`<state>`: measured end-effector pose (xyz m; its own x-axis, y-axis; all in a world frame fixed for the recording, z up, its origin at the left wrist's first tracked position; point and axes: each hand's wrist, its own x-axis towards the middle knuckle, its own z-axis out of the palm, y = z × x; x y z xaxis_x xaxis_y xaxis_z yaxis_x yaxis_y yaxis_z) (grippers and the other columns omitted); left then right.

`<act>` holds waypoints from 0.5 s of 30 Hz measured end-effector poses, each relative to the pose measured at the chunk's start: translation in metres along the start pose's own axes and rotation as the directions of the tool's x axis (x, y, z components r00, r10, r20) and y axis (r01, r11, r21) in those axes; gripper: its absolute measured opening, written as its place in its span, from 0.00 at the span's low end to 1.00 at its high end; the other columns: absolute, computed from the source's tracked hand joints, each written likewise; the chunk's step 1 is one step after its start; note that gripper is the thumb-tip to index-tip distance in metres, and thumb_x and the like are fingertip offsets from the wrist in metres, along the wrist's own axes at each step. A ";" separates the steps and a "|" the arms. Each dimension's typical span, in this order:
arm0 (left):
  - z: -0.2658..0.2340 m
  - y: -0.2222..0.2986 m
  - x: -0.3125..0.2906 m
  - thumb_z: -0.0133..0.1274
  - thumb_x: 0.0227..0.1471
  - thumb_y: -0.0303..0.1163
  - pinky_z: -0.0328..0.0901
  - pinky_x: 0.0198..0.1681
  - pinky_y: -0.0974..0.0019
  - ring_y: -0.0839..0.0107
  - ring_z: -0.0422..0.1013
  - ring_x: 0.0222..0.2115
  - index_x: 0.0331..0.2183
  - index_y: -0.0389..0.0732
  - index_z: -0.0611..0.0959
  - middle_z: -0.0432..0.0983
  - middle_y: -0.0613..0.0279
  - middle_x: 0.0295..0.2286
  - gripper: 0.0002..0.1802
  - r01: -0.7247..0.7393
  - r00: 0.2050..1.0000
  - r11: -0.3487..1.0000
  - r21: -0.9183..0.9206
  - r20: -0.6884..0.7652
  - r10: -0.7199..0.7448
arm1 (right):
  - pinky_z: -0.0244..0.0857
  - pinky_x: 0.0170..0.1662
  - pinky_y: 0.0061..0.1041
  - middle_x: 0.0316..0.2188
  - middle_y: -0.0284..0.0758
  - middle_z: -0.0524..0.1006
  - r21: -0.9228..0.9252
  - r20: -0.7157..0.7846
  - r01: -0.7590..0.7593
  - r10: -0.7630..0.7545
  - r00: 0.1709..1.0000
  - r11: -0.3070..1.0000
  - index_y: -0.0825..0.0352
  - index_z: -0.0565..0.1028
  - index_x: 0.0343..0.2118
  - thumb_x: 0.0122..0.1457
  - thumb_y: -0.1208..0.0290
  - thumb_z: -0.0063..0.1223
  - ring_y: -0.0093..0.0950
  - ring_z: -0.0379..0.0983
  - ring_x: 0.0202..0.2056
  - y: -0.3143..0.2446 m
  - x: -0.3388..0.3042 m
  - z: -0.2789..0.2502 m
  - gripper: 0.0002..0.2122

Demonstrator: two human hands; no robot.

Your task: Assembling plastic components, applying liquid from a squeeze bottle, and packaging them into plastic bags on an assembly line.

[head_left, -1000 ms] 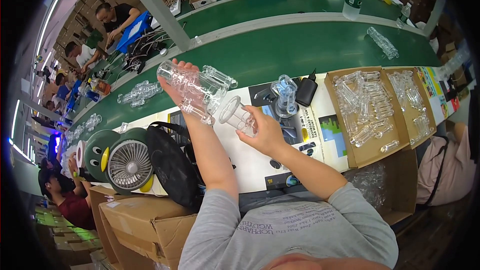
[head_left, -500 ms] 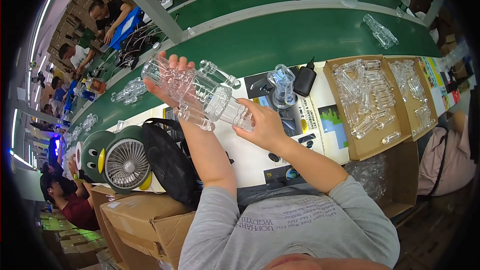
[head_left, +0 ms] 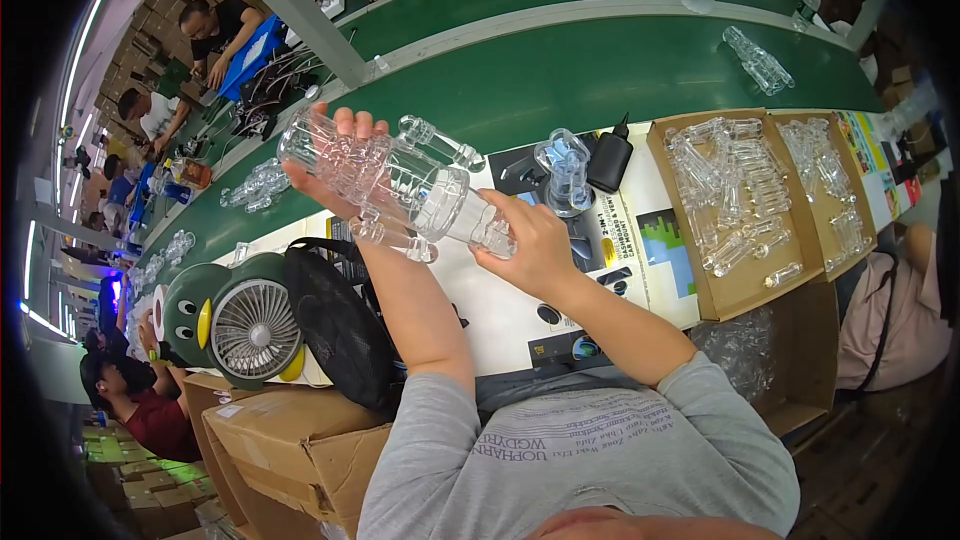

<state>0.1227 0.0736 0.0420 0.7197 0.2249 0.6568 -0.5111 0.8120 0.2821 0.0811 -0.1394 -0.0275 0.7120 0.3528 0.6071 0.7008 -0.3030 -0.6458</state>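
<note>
Left hand [head_left: 333, 176] cradles clear vessel [head_left: 395, 180] and right hand [head_left: 532, 248] grips its narrow end above green bench [head_left: 610, 80] and printed sheeting [head_left: 485, 315], parts tray [head_left: 735, 297] at vessel's 3 o'clock, fan [head_left: 258, 333] 7–8, worker [head_left: 215, 32] 10.

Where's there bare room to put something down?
Mainly the green stretch bordered by the black bottle in front, the pale rail behind and a lone clear piece at right. A smaller white patch lies between the forearms, near the held vessel. It's crowded at right, with trays of clear parts, and at left, with the fan and black bag.
</note>
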 end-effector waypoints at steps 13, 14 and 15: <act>0.093 -0.012 -0.016 0.61 0.33 0.33 0.63 0.44 0.57 0.58 0.70 0.37 0.48 0.38 0.63 0.72 0.49 0.33 0.38 0.058 0.986 0.834 0.549 0.100 -0.134 | 0.65 0.44 0.28 0.37 0.42 0.75 0.414 0.328 -0.269 0.134 0.935 0.870 0.69 0.66 0.45 0.34 0.71 0.63 0.37 0.72 0.40 0.009 -0.006 0.008 0.30; 0.103 -0.011 -0.020 0.62 0.31 0.31 0.64 0.44 0.59 0.58 0.70 0.37 0.47 0.38 0.63 0.72 0.49 0.33 0.40 0.073 0.985 0.875 0.478 0.106 -0.140 | 0.64 0.44 0.27 0.38 0.40 0.75 0.402 0.399 -0.275 0.103 0.911 0.873 0.68 0.67 0.45 0.36 0.72 0.63 0.33 0.72 0.40 0.008 -0.006 0.008 0.29; 0.110 -0.006 -0.024 0.62 0.32 0.30 0.65 0.43 0.61 0.60 0.71 0.36 0.47 0.38 0.62 0.72 0.51 0.33 0.38 0.088 0.983 0.845 0.527 0.091 -0.159 | 0.64 0.44 0.26 0.37 0.38 0.75 0.410 0.408 -0.243 0.062 0.911 0.879 0.68 0.68 0.44 0.37 0.73 0.62 0.29 0.72 0.39 -0.001 -0.001 0.005 0.27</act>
<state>0.0569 0.0039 0.1014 0.7462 0.0431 0.6644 -0.6163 0.4222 0.6648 0.0790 -0.1353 -0.0295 0.6741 0.6636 0.3244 0.4248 0.0109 -0.9052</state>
